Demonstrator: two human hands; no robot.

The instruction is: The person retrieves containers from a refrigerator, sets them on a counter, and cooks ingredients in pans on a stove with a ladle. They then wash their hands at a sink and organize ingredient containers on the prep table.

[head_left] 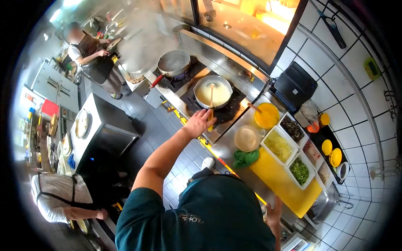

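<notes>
My left hand (200,124) reaches over the front of the stove, its fingers closed round the yellow handle end of a wooden spoon (212,95). The spoon's other end rests in a pot (199,102) of pale creamy liquid on the burner. Down at the lower right, my right hand (274,212) hangs beside the counter's edge, near the yellow cutting board (289,188). Its fingers are stretched and apart, with nothing seen in them.
A steaming pan (174,62) with a red handle stands behind the pot. Right of the stove are a bowl of orange liquid (266,116), a green cloth (246,158) and trays of chopped greens (299,171). Two other people work at the left.
</notes>
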